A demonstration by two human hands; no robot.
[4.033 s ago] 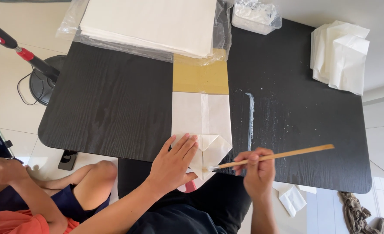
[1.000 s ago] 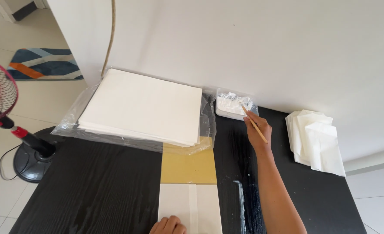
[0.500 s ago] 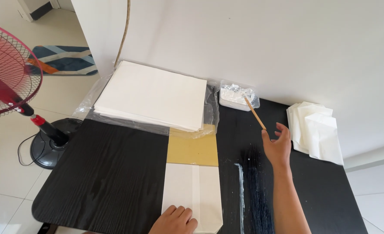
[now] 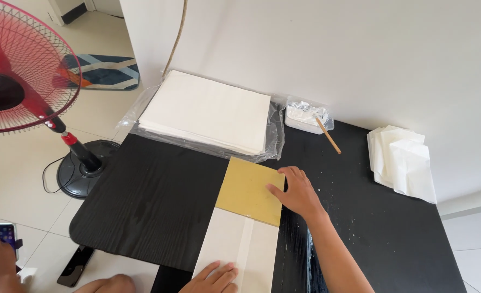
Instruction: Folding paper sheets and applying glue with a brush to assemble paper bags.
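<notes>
My right hand (image 4: 296, 191) rests on the right edge of a yellow-brown card (image 4: 248, 190) that lies on the black table (image 4: 153, 201). My left hand (image 4: 213, 279) presses flat on the near end of a folded white paper (image 4: 240, 255), which runs under the card. A thin wooden stick (image 4: 328, 135) leans in a small white tub of paste (image 4: 303, 116) at the back of the table, with no hand on it.
A thick stack of white sheets (image 4: 208, 113) on clear plastic lies at the back left. Folded white papers (image 4: 402, 161) are piled at the back right. A red standing fan (image 4: 23, 81) is left of the table. Another person's hand holds a phone (image 4: 1, 239) at the lower left.
My right hand left the stick in the paste tub and came back to the yellow-brown card. The view has shifted, bringing the fan into sight.
</notes>
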